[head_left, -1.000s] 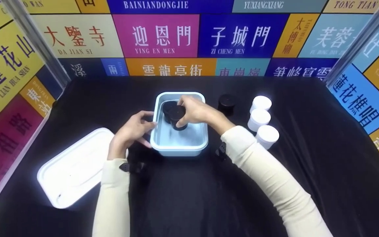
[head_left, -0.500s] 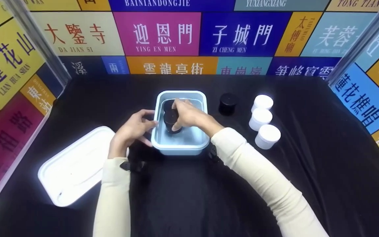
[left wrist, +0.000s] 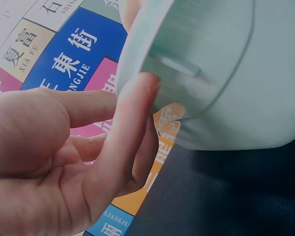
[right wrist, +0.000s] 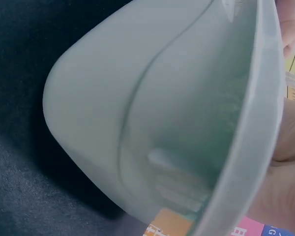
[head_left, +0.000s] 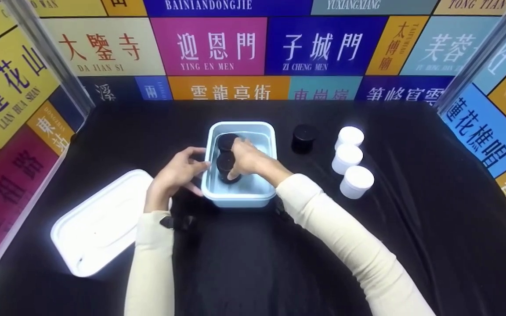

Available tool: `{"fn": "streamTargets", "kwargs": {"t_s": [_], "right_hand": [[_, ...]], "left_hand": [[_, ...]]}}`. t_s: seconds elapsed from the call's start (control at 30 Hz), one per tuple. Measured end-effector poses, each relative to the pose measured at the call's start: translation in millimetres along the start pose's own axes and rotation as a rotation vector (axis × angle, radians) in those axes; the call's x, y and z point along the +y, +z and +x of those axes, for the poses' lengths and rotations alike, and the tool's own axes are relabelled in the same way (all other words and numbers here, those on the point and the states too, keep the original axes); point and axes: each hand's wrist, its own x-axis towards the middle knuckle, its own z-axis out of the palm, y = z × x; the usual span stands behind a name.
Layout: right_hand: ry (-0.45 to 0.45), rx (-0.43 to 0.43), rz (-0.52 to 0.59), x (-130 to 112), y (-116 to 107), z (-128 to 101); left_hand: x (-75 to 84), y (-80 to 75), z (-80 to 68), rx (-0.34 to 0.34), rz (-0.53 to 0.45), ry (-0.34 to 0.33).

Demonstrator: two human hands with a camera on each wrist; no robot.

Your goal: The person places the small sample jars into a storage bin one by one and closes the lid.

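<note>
Since the earlier frames the right hand (head_left: 246,158) has carried its black jar (head_left: 225,169) down and toward the 6 o'clock end of the pale blue container (head_left: 240,202), so the jar now sits low inside, against the left wall, rather than raised over the middle. The fingers stay curled round the jar's side, grasping it. A second black jar (head_left: 226,141) stands inside the container just beyond it at 12 o'clock; the two look close or touching, though I cannot tell which.

The left hand (head_left: 177,173) has not shifted: it rests at 9 o'clock of the container, fingers nearly straight and pressed flat against the outer left wall, thumb near the rim. The left wrist view shows those fingers (left wrist: 130,123) laid along the pale wall (left wrist: 221,73), not wrapped round anything. The right wrist view shows only the container's outer wall (right wrist: 152,113) close up, over black cloth.

At 3 o'clock of the container a third black jar (head_left: 303,138) stands alone on the black tablecloth (head_left: 253,263). Further toward 3 o'clock, three white jars (head_left: 346,158) stand in a short row, lids on. The white lid (head_left: 99,224) of the container lies flat at 8 o'clock, well apart from the left hand. Colourful sign panels (head_left: 253,48) wall the table at 12, 9 and 3 o'clock.
</note>
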Motion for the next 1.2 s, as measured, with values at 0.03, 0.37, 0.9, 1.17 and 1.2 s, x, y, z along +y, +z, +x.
{"fn": "streamTargets", "kwargs": {"t_s": [0.03,0.37,0.9,1.17,1.2], "right_hand": [[0.002,0.007,0.003,0,1,0],[-0.018,0.038,0.016,1,-4,-4],[-0.126,0.18,0.269,12,-49,-43],[-0.249,0.259,0.444,35,-52,-61],[-0.275,0.273,0.473,39,-50,-61]], "left_hand": [[0.1,0.0,0.0,0.002,0.001,0.001],[-0.3,0.1,0.2,0.003,0.006,0.008],[-0.9,0.0,0.3,-0.003,0.006,-0.002],[0.3,1.0,-0.5,0.008,0.013,-0.002],[0.2,0.6,-0.8,0.009,0.013,-0.002]]}}
